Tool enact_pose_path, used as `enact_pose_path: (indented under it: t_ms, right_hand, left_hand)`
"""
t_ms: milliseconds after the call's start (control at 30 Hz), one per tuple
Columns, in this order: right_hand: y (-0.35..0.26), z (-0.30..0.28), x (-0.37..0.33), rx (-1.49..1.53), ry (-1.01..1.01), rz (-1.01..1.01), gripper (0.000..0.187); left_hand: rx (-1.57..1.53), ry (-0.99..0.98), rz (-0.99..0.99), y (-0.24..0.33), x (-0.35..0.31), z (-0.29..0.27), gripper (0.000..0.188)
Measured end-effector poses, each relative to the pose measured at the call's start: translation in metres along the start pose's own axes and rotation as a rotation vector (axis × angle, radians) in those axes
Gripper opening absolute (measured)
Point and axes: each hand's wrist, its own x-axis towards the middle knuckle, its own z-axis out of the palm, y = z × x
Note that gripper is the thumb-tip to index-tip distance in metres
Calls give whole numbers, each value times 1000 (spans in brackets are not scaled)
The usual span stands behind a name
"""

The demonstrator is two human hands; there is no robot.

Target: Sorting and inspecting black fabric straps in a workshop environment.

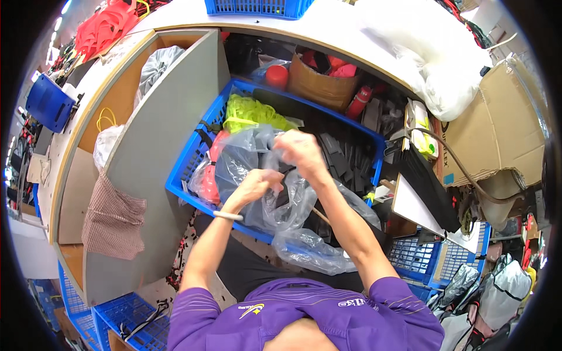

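Note:
A clear plastic bag (237,161), crumpled and loose, spreads over the front of a blue crate (380,155). My left hand (260,184), with a pale band at its wrist, has its fingers closed on the bag's plastic. Higher and to the right, my right hand (300,153) is curled round another part of it. Bright yellow-green straps (252,111) lie in the crate behind the bag. Many flat black strips (342,161) fill its right side. Red material (209,182) in clear plastic sits at the left edge.
Behind the crate, under a white worktop (351,32), stands a cardboard box (322,88) with red items. A grey panel (158,158) rises on the left, with a checked cloth (114,219) hanging there. Large cardboard (497,126) and a blue basket (413,257) are at right.

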Motion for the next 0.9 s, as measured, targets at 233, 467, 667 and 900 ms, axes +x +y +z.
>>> enact_pose_path:
  t_ms: [233, 467, 667, 900]
  right_hand:
    - [-25, -88, 14, 151, 338, -182, 28]
    - [24, 43, -13, -1203, -522, -615, 24]
    - [14, 59, -10, -1287, -609, -680, 33]
    - [-21, 25, 55, -924, -505, -420, 22]
  left_hand:
    - [-1268, 588, 138, -26, -24, -31, 18]
    - [-203, 270, 293, -28, 16, -8, 99]
    - [-53, 390, 452, -48, 41, 24, 75]
    - [-48, 644, 324, -42, 47, 20, 59]
